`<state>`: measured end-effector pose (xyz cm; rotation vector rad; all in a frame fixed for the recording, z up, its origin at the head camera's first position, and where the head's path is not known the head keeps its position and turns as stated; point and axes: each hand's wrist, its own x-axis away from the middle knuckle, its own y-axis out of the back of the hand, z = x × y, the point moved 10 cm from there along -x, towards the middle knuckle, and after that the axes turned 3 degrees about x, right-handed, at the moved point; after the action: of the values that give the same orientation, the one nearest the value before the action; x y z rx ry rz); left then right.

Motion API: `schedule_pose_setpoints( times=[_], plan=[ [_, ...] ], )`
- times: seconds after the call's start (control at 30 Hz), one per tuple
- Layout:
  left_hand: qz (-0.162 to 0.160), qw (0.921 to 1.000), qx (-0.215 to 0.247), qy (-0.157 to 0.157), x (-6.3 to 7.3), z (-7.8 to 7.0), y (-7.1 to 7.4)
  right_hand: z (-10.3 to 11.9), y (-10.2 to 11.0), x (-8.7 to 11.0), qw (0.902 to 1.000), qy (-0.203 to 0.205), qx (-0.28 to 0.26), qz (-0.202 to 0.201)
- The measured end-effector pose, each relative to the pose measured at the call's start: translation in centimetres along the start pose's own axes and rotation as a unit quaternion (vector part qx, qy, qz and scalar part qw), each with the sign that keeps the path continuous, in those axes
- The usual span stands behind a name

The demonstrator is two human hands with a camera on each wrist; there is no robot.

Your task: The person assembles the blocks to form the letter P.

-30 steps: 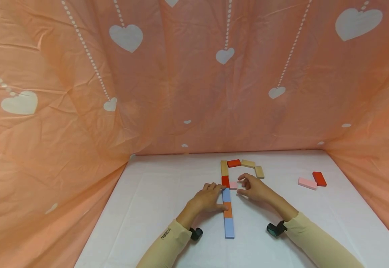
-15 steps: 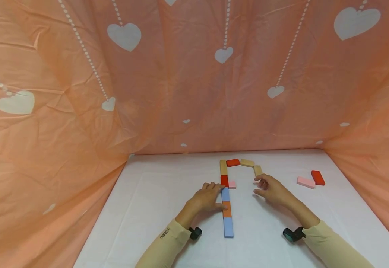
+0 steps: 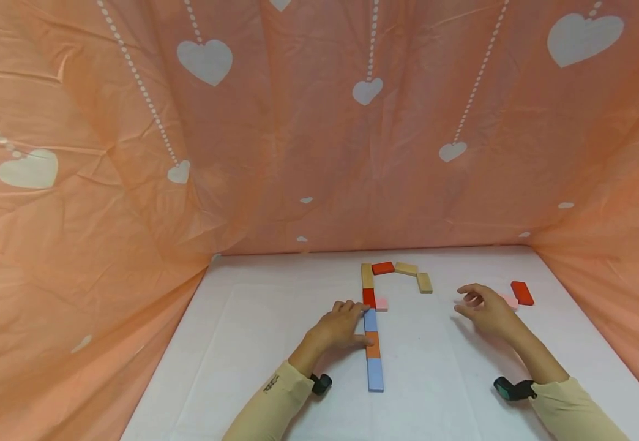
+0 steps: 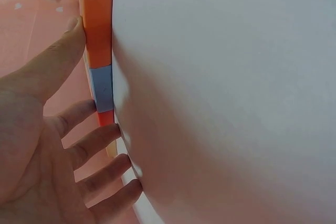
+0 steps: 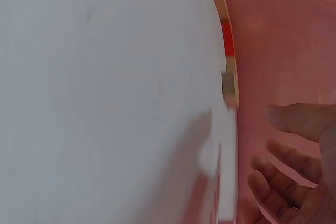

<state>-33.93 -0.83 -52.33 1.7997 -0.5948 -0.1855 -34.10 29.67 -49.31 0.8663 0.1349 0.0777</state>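
Observation:
In the head view my left hand rests against a straight column of flat wooden blocks. Its thumb touches the orange block, and its forefinger reaches the blue block near the red block. A second blue block forms the near end; a beige block forms the far end. Beside the red block lies a small pink block. My right hand, holding nothing, hovers with loosely bent fingers at the right and partly covers another pink block.
From the column's far end a curve runs right: a red block, a beige block and a tilted beige block. A loose red block lies at far right. Behind the white table hangs an orange curtain.
My right hand has moved away from the small pink block, rightward past the curve to the loose pink block. My left hand stays on the column.

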Motion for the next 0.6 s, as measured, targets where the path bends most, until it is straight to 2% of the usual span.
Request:
schedule_pose_setpoints(
  times=[0.23,0.43,0.6],
  plan=[
    [0.006,0.9999,0.006,0.008,0.0,0.1,0.0,-2.3,2.5,0.8,0.9993,-0.008,0.011,-0.035],
    [0.004,1.0000,0.000,0.005,0.0,0.1,-0.1,-3.4,4.3,1.3,0.9950,0.025,0.037,-0.089],
    [0.005,1.0000,0.001,0.007,0.0,0.1,-0.1,-4.6,5.1,1.3,0.9942,0.016,0.053,-0.092]
  ],
)
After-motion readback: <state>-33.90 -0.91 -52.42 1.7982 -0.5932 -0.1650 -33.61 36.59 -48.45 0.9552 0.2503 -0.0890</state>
